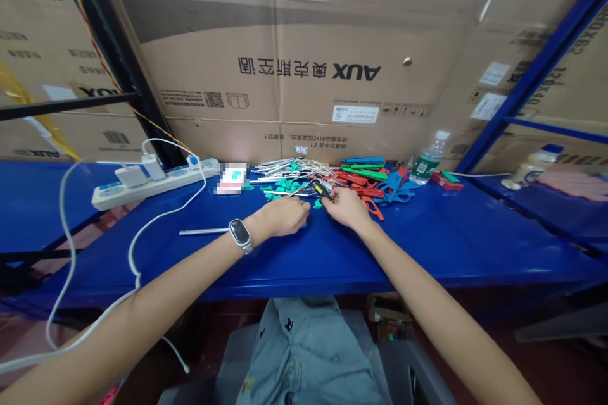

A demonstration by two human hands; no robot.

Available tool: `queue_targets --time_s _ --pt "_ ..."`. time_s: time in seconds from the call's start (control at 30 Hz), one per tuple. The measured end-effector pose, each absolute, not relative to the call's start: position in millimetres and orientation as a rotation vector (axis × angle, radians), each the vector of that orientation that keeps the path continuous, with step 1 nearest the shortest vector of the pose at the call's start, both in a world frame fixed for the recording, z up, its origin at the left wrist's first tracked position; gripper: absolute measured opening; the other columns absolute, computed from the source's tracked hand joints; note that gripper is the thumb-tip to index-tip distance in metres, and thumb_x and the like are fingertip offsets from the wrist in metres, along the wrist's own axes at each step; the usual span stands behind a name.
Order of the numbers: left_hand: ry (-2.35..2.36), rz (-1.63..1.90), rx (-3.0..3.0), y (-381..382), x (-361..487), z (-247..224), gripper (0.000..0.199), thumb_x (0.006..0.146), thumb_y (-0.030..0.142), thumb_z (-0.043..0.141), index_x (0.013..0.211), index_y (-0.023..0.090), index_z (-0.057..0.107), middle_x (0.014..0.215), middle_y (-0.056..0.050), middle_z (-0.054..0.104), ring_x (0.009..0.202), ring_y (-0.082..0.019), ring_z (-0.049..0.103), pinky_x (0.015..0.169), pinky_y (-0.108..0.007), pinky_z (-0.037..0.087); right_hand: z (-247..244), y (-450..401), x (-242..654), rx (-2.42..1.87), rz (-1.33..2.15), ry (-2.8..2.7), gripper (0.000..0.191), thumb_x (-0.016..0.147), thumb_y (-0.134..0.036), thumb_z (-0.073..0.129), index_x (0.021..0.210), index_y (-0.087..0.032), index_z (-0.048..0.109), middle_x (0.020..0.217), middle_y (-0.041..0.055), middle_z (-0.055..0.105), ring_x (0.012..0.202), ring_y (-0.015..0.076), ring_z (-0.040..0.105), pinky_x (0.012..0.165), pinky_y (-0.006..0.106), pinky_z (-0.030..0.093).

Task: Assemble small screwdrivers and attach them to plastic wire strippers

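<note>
My right hand (346, 205) is closed round a black and yellow screwdriver (322, 190), whose tip points up and left toward the pile. Beside it, my left hand (285, 215) has its fingers curled down by the table, and whatever they hold is hidden. Small green plastic pieces (285, 187) lie just beyond my left hand. Behind both hands is a heap of thin metal rods (285, 168). Red plastic parts (373, 207) and blue plastic parts (396, 188) are piled to the right of my right hand.
A white power strip (156, 183) with plugs and a loose white cable (137, 247) is on the left. One metal rod (204, 231) lies near my left wrist. A bottle (427, 160) and a red box (446, 181) stand right on the blue table (456, 234). Cardboard backs it.
</note>
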State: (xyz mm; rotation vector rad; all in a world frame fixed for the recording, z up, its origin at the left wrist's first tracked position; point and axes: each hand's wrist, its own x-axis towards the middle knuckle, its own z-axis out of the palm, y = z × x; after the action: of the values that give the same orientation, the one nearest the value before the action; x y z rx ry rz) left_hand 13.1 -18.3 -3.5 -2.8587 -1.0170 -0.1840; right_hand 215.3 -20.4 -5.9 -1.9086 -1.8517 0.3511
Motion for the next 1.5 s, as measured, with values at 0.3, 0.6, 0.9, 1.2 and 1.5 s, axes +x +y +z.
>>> queue_targets --time_s 0.3,0.6,0.9,1.2,1.5 --pt "-1.200 -0.568 -2.906 9 -10 0 0.037 0.106 0.039 0.035 0.079 0.022 0.054 0.071 -0.005 0.061 0.061 -0.020 0.054 0.063 -0.032 0.041 -12 -17 216 -1.961 0.368 -1.856 0.021 0.091 -0.043 0.062 0.091 -0.023 0.068 0.096 0.0086 0.077 0.098 0.0288 0.072 0.071 0.033 0.045" --pt "-1.291 -0.899 -2.928 21 -49 -3 0.021 0.093 0.036 0.055 0.082 0.021 0.064 0.075 -0.004 0.064 0.066 -0.018 0.054 0.065 -0.032 0.039 -13 -25 203 -1.831 0.340 -1.934 0.019 0.092 -0.040 0.064 0.085 -0.023 0.065 0.083 0.0031 0.074 0.082 0.0221 0.068 0.062 0.029 0.037" --pt "-1.250 -0.945 -2.914 23 -53 -5 0.030 0.094 0.043 0.056 0.089 0.022 0.077 0.083 -0.008 0.074 0.073 -0.019 0.062 0.070 -0.033 0.044 -17 -29 193 -1.849 0.208 -2.014 0.017 0.092 -0.038 0.063 0.091 -0.023 0.067 0.086 0.0057 0.076 0.084 0.0241 0.070 0.063 0.030 0.040" --pt "-1.337 -0.680 -3.096 -13 -53 -4 0.045 0.067 0.059 0.088 0.088 0.021 0.076 0.088 -0.006 0.072 0.081 -0.022 0.064 0.071 -0.034 0.049 -13 -20 182 -1.895 0.141 -2.109 0.020 0.090 -0.031 0.063 0.102 -0.016 0.069 0.103 0.0182 0.077 0.096 0.0334 0.073 0.072 0.036 0.049" --pt "-1.195 -0.679 -3.057 -17 -44 -8 0.024 0.079 0.044 0.080 0.084 0.022 0.072 0.089 -0.005 0.067 0.088 -0.023 0.061 0.080 -0.038 0.047 -4 -37 180 -1.361 -0.080 -2.375 0.034 0.091 -0.041 0.064 0.118 -0.021 0.067 0.121 0.0131 0.070 0.112 0.0312 0.063 0.090 0.040 0.048"
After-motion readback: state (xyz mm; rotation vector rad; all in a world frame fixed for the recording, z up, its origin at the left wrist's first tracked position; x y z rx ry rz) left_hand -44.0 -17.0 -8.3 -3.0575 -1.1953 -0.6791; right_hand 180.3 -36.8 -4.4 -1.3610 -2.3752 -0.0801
